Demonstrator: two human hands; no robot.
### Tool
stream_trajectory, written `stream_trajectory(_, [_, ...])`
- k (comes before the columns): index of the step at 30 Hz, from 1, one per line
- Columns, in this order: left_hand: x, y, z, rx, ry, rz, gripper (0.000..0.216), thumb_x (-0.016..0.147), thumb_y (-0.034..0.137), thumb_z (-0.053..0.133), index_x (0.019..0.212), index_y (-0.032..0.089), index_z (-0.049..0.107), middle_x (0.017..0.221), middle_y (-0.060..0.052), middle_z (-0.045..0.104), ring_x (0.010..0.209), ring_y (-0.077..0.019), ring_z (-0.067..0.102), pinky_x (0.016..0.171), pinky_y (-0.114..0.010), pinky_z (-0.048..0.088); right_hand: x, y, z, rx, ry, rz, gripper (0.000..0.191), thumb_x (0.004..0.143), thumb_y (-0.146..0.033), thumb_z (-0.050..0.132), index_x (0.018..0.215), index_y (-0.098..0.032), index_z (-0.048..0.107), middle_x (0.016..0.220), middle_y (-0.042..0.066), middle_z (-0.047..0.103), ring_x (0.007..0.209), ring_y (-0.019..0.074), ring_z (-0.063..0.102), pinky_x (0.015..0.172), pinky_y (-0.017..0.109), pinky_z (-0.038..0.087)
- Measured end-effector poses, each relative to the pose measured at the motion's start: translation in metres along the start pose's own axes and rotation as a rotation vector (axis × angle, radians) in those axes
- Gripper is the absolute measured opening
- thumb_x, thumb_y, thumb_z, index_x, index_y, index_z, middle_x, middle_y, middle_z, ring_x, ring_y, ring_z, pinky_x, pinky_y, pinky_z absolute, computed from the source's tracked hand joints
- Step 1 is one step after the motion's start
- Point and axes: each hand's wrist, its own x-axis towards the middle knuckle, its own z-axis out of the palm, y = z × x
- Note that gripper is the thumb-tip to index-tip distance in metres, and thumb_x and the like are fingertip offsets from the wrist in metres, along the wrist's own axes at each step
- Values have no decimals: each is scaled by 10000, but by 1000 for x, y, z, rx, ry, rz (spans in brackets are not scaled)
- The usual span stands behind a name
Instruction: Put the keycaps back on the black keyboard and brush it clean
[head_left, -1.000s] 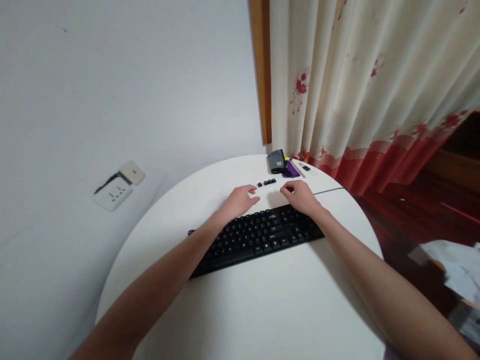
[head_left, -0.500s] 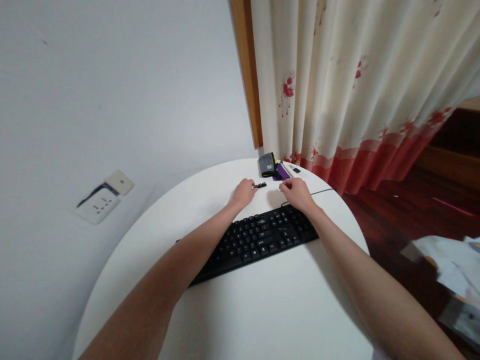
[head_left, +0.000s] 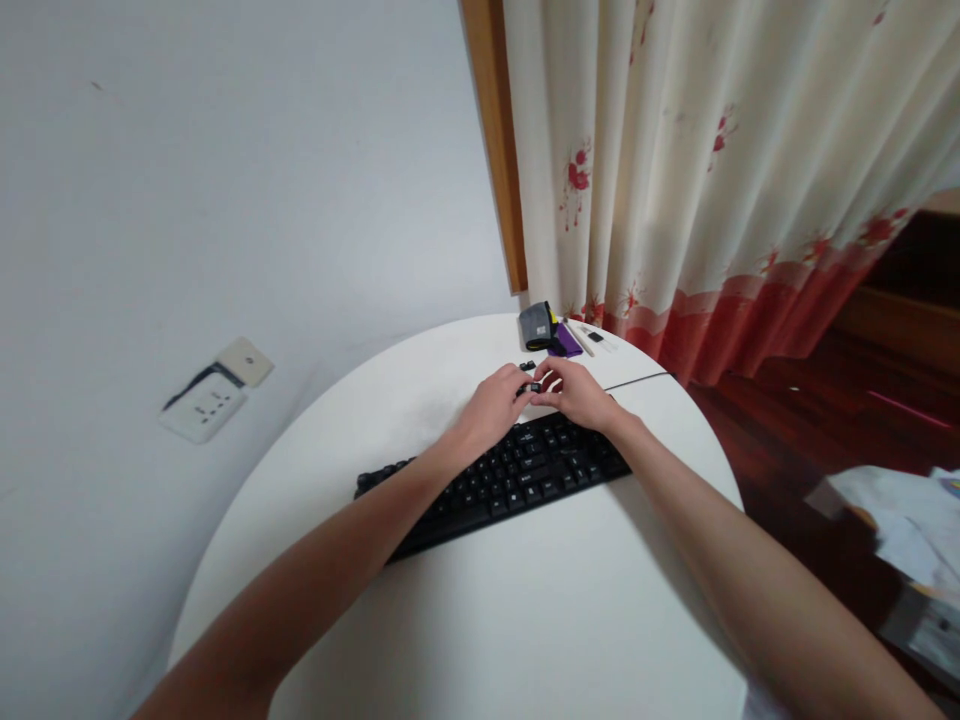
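Observation:
Above the keyboard's far edge, my left hand (head_left: 496,405) pinches a small black keycap (head_left: 532,388) with a pale mark on it. The curled fingers of my right hand (head_left: 571,390) meet the keycap from the other side, thumb and forefinger closed around its end. Just beyond the fingertips, a couple of loose black keycaps (head_left: 527,366) lie on the table. A black keyboard (head_left: 517,470) lies at a slant below both wrists; my left forearm covers part of it.
The round white table (head_left: 510,620) stands by a wall with a socket (head_left: 202,405). At its far edge are a grey folded cloth item (head_left: 535,328), a purple cloth (head_left: 566,341) and thin tools (head_left: 579,337). A cable (head_left: 637,381) runs off right. A curtain (head_left: 637,150) hangs behind.
My hands have come together. The left moved slightly right and nearer from the loose keycaps, now holding one; the right moved left to meet it.

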Motion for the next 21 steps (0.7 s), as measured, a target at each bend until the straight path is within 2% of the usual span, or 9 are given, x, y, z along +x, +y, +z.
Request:
stream_trajectory(6, [-13,9,-8,-103,68,-27,141,898,258,623,1003,189,686,907,-34,630,799,-157,601,768,-285,491,-2,-4,2,118,-51,1,357,705,-440,779,836,-179,574,757,-2,611,696,147,580,686,289,488])
stream_trajectory(12, [-18,5,-1,-235,102,-68,130,847,213,685,969,173,706,884,-34,664,785,-145,614,733,-265,510,-2,0,3,140,-93,31,345,694,-429,783,823,-174,590,715,-12,594,664,145,565,639,278,463])
stream_trajectory(17, [-26,0,12,-430,103,-243,151,815,164,696,965,173,709,910,-27,727,770,-134,653,748,-255,532,2,7,-3,45,23,43,304,700,-404,769,801,-170,604,716,2,604,658,147,561,644,290,465])
stream_trajectory(21, [-32,-4,18,-530,6,-259,113,816,161,679,914,171,733,880,-30,753,773,-152,682,766,-273,538,3,12,-8,-45,110,65,236,712,-331,751,813,-164,618,737,16,627,659,146,566,649,292,474])
